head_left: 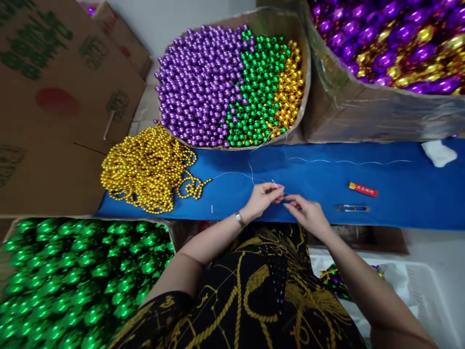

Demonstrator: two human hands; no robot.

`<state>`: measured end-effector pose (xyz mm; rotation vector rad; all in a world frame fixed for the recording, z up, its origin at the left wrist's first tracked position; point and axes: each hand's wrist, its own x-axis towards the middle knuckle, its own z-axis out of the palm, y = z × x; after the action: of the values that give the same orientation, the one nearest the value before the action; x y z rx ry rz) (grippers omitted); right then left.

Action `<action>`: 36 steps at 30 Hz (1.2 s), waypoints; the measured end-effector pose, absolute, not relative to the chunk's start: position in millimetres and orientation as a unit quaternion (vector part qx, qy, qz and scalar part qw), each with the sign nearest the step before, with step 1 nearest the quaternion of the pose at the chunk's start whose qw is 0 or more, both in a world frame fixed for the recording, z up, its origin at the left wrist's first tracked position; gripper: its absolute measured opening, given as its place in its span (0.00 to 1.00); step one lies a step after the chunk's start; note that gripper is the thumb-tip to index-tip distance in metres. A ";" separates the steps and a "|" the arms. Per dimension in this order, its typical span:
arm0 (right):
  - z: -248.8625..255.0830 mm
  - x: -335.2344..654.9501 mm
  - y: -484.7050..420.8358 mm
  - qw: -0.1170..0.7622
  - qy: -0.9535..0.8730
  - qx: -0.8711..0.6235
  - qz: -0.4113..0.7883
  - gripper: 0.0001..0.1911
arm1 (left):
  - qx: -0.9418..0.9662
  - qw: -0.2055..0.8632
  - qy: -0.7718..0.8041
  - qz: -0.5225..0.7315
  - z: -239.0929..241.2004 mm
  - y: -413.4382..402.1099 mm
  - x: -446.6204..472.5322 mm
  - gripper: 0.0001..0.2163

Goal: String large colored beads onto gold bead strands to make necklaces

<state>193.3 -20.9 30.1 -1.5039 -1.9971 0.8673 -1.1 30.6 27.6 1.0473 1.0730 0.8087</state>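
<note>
My left hand is closed in a pinch on a thin white thread. A slim white tip sticks up from its fingers, too small to name. Fingertips of my right hand are pinched close beside it, where the thread passes between both hands. To the left, the thread runs to the end of a string of gold beads, part of a large heap of gold bead strands. Another loose length of thread lies across the blue table at the right.
On the blue table lie a red lighter, thread snips and a crumpled white cloth. Behind stands a carton of purple, green and gold beads. Large green beads fill a lower-left box; a white basket is lower right.
</note>
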 end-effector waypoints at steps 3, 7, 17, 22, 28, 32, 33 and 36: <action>24.8 229.9 -23.4 0.206 -0.719 -0.639 0.180 0.16 | 0.665 0.452 0.510 0.307 31.7 42.4 -37.7 0.14; 23.4 276.0 -11.3 0.017 -0.658 -0.753 -0.014 0.17 | 0.791 0.153 0.570 0.160 32.5 67.8 -95.7 0.15; 5.3 217.9 2.1 0.075 -0.820 -0.567 0.005 0.16 | 0.857 0.062 0.503 0.094 24.7 67.6 -114.7 0.10; 30.4 198.2 -1.4 0.045 -0.857 -0.512 -0.040 0.11 | 0.705 0.362 0.518 0.322 63.5 44.4 -117.2 0.10; 108.4 134.0 5.9 0.149 -0.925 -0.343 -0.063 0.10 | 0.539 0.655 0.369 0.380 86.7 43.9 -80.8 0.12; 124.2 135.2 32.8 0.219 -0.885 -0.401 -0.093 0.09 | 0.485 0.729 0.313 0.368 80.8 44.5 -71.5 0.12; 123.2 141.0 39.8 0.223 -0.872 -0.425 -0.093 0.10 | 0.480 0.741 0.308 0.354 79.2 43.6 -72.5 0.12; 116.7 158.4 54.8 0.210 -0.842 -0.490 -0.077 0.13 | 0.495 0.743 0.328 0.310 77.2 40.8 -78.9 0.13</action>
<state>158.4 54.8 116.7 -1.3628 -2.3415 -0.2130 -78.9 40.8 77.2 1.0837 0.7178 0.6794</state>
